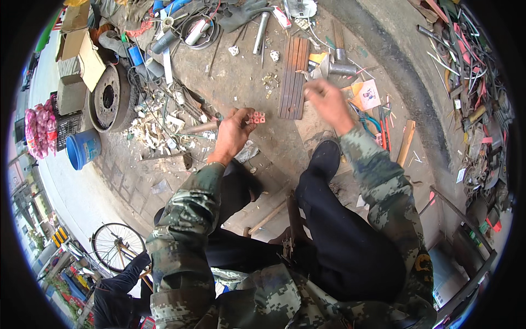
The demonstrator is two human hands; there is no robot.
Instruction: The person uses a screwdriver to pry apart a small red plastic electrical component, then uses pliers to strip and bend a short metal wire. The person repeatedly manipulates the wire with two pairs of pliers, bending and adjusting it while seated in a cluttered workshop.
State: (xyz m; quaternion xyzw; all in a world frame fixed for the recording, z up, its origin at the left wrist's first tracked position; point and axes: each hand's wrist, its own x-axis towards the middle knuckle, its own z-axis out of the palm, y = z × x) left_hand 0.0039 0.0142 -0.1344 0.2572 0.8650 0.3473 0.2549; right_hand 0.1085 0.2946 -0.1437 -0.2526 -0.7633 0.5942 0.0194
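Note:
My left hand [232,133] is closed, its fingers pinching a small reddish block with square openings [256,117] just left of a slatted brown board [293,77]. My right hand [330,104] hovers by that board's right edge with its fingers curled. Motion blur hides whether anything is in it. Just beyond it lies a hammer-like tool with a wooden handle [338,35] and a metal head [343,69]. Blue-handled pliers [370,122] rest on the ground right of this hand. Small brass-coloured bits [269,83] are scattered left of the board.
Pale scrap pieces [159,123] are heaped at left, near a rusty wheel rim [108,97] and a blue bucket [83,149]. A metal tube [262,33] and a grey glove [241,15] lie at the far side. Mixed scrap [482,109] lines the right. Another person's dark-clad leg [118,285] shows lower left.

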